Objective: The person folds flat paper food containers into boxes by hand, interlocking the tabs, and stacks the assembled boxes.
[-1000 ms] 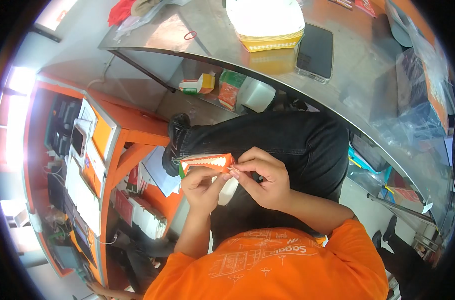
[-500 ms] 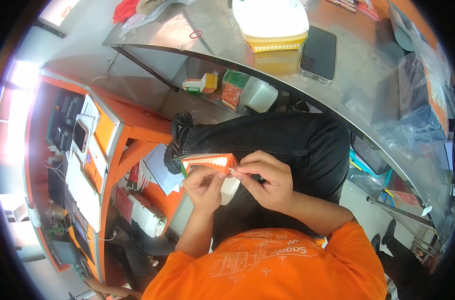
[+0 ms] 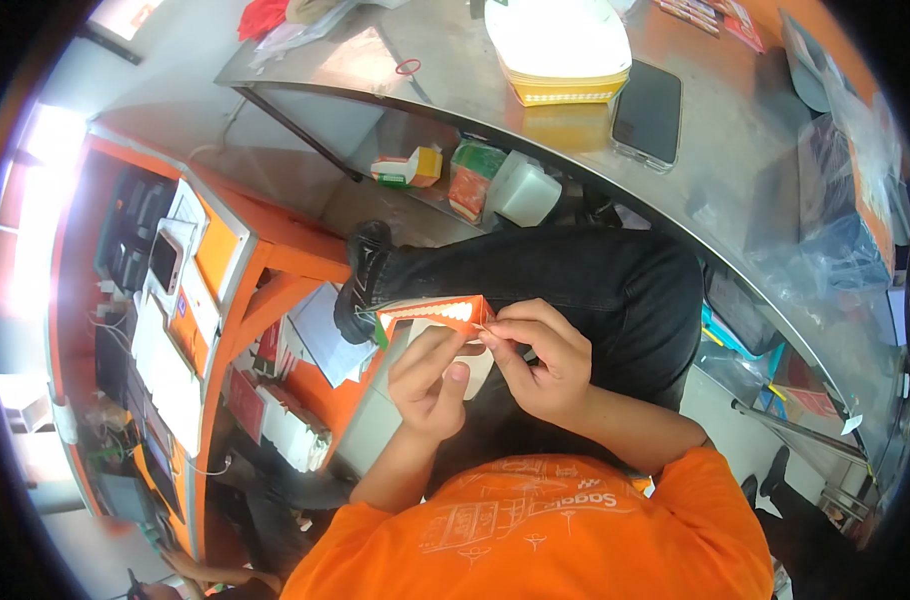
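Observation:
An orange paper food tray (image 3: 432, 308) with a white inside and a green end is held above my lap. My right hand (image 3: 547, 362) pinches its right corner between thumb and fingertips. My left hand (image 3: 427, 385) has its fingers curled against the near side of the tray, the thumb lifted away from the paper. The fingers partly hide the lower part of the tray.
A stack of yellow-and-white paper trays (image 3: 565, 60) and a phone (image 3: 647, 115) lie on the metal table (image 3: 715, 190). Below are a folded tray (image 3: 408, 168) and a white container (image 3: 525, 188). An orange desk (image 3: 300, 255) stands left. Another person's arm (image 3: 200, 570) shows lower left.
My left thumb has come off the tray's corner and moved down. Both hands and the tray have shifted slightly right in view. My right hand keeps its pinch.

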The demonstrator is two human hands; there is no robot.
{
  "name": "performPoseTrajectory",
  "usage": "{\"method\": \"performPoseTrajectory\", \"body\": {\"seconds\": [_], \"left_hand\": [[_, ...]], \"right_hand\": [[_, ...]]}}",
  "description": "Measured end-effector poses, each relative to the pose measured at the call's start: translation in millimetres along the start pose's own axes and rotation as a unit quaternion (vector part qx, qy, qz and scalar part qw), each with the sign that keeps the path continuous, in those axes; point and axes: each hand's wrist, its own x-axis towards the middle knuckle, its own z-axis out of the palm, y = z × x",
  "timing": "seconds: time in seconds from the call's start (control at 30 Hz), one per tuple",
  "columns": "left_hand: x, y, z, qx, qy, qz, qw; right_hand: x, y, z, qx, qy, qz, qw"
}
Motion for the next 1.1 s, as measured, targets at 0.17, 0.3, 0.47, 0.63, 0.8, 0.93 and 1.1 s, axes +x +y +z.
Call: {"method": "performPoseTrajectory", "body": {"seconds": [0.17, 0.3, 0.47, 0.63, 0.8, 0.93, 1.1], "left_hand": [[3.2, 1.2, -2.4, 0.036, -0.038, 0.027, 0.998], [0.4, -1.1, 0.1, -0.022, 0.023, -0.027, 0.999], [-1.1, -20.1, -28.8, -0.215, 0.082, -0.171, 0.958], [7.3, 3.4, -57.8, -0.26, -0.079, -0.201, 0.941], [3.0, 9.9, -63.6, -0.38, -0.102, -0.145, 0.908], [-0.8, -8.2, -95.8, -0.386, -0.154, -0.15, 0.897], [24.9, 22.1, -123.8, -0.281, -0.104, -0.272, 0.914]], "right_hand": [[-1.4, 2.3, 3.0, 0.01, -0.003, -0.005, 1.0], [2.2, -0.8, 0.7, -0.012, -0.062, -0.021, 0.998], [16.2, -0.5, -13.4, 0.043, -0.162, -0.041, 0.985], [31.3, 28.6, -28.3, 0.093, -0.074, 0.14, 0.983], [20.7, 44.4, -32.3, 0.447, -0.228, 0.355, 0.789], [15.1, 25.4, -34.0, 0.382, -0.19, 0.366, 0.827], [31.5, -17.7, -32.9, 0.078, -0.281, 0.148, 0.945]]}}
